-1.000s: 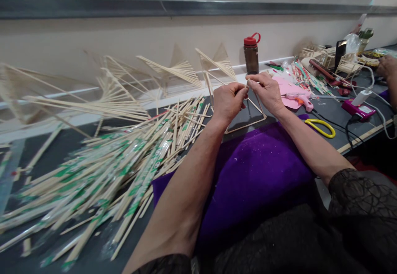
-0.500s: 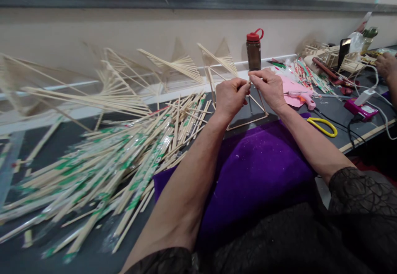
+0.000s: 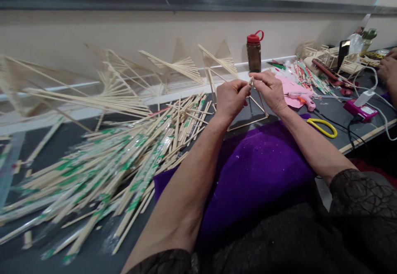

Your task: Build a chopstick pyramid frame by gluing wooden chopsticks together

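Note:
My left hand (image 3: 231,97) is closed in a pinch at the top corner of a small frame of joined chopsticks (image 3: 248,122). My right hand (image 3: 268,91) pinches the same corner from the other side, its fingertips meeting those of the left. Sticks of the frame slope down from the fingers to a base on the dark table. What exactly lies between the fingertips is mostly hidden. A purple cloth (image 3: 260,166) spreads below my forearms. To the right of my right hand lies a pink glue gun (image 3: 305,99).
Wrapped and loose chopsticks (image 3: 124,162) are heaped at left. Twisted stick structures (image 3: 173,67) stand along the wall. Behind my hands is a red-lidded bottle (image 3: 254,55). Yellow-handled scissors (image 3: 322,127), a purple power adapter (image 3: 360,110) and another person's hand (image 3: 387,67) are at right.
Both hands stay at the frame's top corner, with only a slight shift of the fingers. At the far right, the other person's hand has moved a little.

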Motion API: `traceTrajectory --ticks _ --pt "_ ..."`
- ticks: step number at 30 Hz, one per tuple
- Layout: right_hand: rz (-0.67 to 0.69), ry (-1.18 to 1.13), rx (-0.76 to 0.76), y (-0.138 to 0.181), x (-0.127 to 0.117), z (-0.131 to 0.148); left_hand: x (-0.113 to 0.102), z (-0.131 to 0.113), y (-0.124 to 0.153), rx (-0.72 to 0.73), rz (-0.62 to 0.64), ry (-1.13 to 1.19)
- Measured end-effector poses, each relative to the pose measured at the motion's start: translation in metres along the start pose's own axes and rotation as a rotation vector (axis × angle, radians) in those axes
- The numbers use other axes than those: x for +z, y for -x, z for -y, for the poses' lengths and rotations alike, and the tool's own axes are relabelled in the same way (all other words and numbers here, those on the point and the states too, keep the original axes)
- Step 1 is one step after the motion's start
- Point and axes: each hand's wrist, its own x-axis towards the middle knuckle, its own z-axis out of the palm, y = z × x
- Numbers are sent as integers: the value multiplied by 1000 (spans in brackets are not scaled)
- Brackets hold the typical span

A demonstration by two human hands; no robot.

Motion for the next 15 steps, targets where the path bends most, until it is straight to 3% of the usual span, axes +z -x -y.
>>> traceTrajectory --ticks 15 --pt "11 37 7 0 -1 2 0 -1 0 10 -9 -11"
